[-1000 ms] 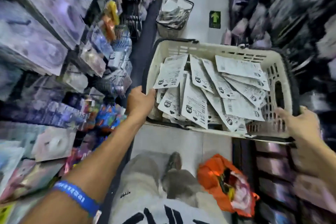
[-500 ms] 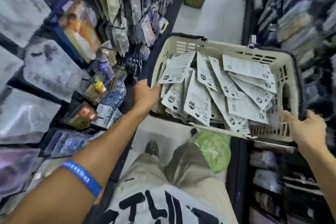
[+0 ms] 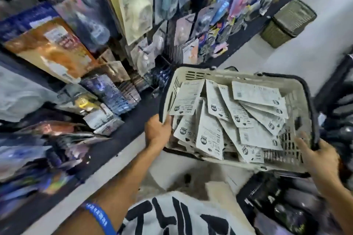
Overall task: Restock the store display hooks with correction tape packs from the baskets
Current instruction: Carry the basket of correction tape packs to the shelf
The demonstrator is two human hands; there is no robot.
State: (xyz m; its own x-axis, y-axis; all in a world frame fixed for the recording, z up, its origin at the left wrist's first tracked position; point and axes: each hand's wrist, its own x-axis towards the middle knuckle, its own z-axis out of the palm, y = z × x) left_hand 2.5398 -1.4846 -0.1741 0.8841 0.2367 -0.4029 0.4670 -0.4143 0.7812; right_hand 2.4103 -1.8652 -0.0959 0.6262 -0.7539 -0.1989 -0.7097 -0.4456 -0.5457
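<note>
A cream plastic basket (image 3: 193,74) with a black rim hangs in the air in front of me, held between both hands. Several white correction tape packs (image 3: 210,135) lie in it with their printed backs up. My left hand (image 3: 157,132) grips the basket's left rim, thumb over the edge. At the near right corner my right hand (image 3: 318,157) grips the rim, fingers inside the wall. Display hooks (image 3: 152,51) crowded with hanging stationery packs fill the rack on the left.
The rack's dark base (image 3: 107,150) runs along the left of the pale aisle floor (image 3: 298,51). Two stacked green baskets (image 3: 286,23) stand on the floor at the far right. Dark shelving (image 3: 282,202) with goods closes in at the lower right.
The view has swung left and up toward the rack. The basket sits more to the right and is tilted. Both hands keep their grip on its rim.
</note>
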